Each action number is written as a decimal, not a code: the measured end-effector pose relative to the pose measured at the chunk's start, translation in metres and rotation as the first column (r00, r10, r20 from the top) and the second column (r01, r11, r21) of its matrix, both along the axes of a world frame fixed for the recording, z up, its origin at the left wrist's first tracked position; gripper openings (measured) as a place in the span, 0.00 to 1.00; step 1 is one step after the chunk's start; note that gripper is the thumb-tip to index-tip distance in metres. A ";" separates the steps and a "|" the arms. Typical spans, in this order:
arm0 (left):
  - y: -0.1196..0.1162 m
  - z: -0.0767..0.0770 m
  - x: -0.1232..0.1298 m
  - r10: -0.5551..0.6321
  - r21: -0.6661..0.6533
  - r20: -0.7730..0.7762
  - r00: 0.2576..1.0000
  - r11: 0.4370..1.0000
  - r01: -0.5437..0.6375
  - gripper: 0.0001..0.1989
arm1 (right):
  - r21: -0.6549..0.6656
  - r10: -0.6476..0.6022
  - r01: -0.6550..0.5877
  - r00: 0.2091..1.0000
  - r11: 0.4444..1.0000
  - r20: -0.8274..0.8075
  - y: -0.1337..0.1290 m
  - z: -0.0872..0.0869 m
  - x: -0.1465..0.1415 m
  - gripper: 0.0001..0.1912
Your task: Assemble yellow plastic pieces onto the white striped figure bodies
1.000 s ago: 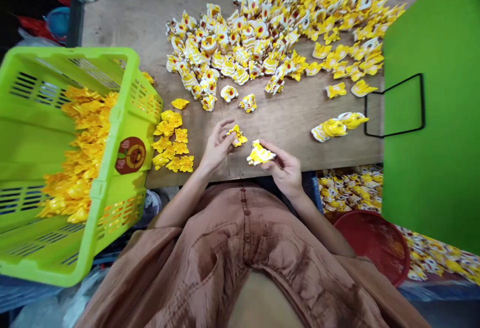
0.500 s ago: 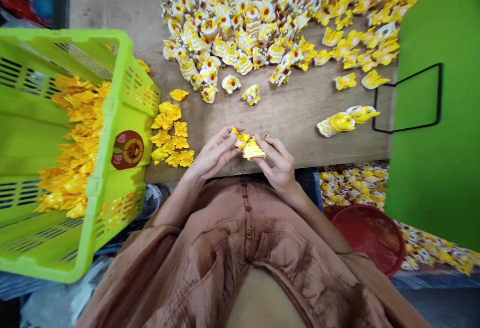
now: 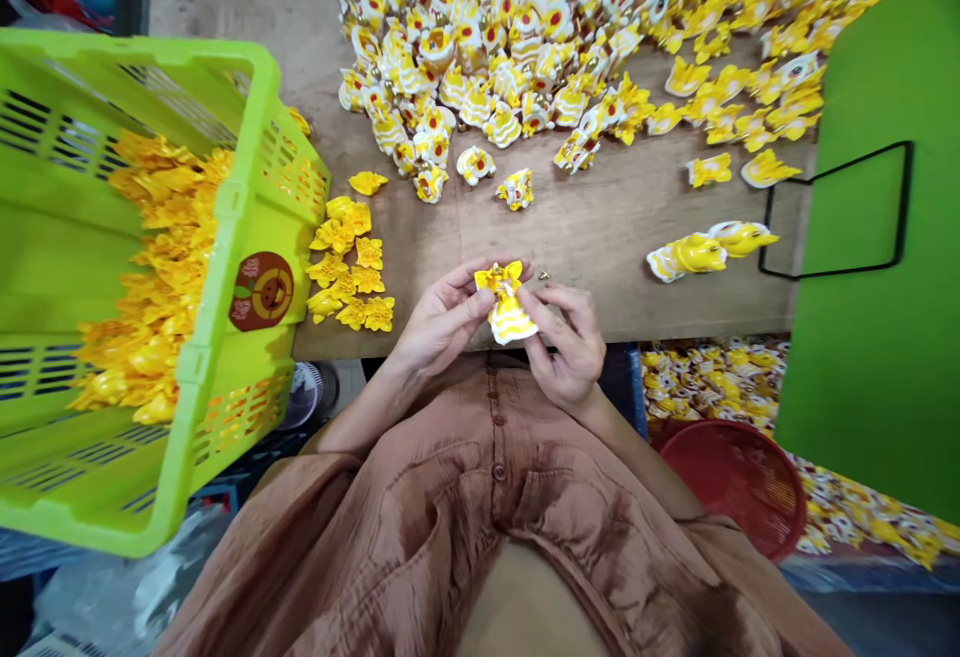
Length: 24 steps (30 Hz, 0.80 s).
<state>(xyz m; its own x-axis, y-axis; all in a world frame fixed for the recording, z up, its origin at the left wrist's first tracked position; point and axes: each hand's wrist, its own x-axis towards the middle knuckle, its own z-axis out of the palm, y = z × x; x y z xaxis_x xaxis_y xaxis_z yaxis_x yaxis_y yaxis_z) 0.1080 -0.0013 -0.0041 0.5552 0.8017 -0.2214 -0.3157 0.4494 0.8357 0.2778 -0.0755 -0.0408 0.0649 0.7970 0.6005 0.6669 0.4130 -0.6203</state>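
Note:
Near the table's front edge, my left hand [image 3: 448,319] pinches a yellow pointed figurine piece [image 3: 487,279] between thumb and fingers. My right hand [image 3: 570,345] grips the yellow-and-white striped figurine body [image 3: 512,321] at its upper right side. The two pieces touch, the yellow one above the striped one; whether they are joined I cannot tell. A small gold bit, perhaps a bell [image 3: 544,275], shows just above my right fingers. Two figurine parts [image 3: 497,189] with red and yellow markings lie farther up the table.
On the left stands a green crate [image 3: 259,87] with yellow pieces [image 3: 161,277] inside. Small yellow pieces [image 3: 367,280] lie beside it. A large pile of figurine parts [image 3: 480,47] covers the back. To the right are striped figurines [image 3: 688,255], a green board [image 3: 862,337] and a red basket [image 3: 739,482].
Both pieces have turned in my hands: the yellow one now sits above the striped one, rather than to its left. The whole view has shifted slightly.

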 end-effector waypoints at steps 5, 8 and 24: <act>-0.003 0.001 0.001 0.038 0.012 -0.003 0.999 0.999 -0.038 0.23 | -0.015 0.023 -0.024 0.997 1.000 -0.071 -0.002 0.001 -0.003 0.30; -0.005 0.000 0.001 0.067 0.013 0.001 0.998 0.998 -0.067 0.23 | -0.014 0.017 -0.018 0.997 1.000 -0.075 -0.003 0.002 -0.006 0.30; -0.017 -0.015 -0.004 0.385 0.018 -0.018 0.923 0.923 -0.385 0.22 | 0.017 0.183 -0.185 0.980 0.983 0.077 0.007 0.008 -0.014 0.35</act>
<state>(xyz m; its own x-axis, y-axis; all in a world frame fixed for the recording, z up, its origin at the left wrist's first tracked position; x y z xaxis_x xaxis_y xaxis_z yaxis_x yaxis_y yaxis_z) 0.1044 -0.0180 -0.0192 0.1984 0.9558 -0.2168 -0.4441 0.2848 0.8495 0.2638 -0.0681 -0.0326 -0.1273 0.7764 0.6173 0.6217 0.5474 -0.5602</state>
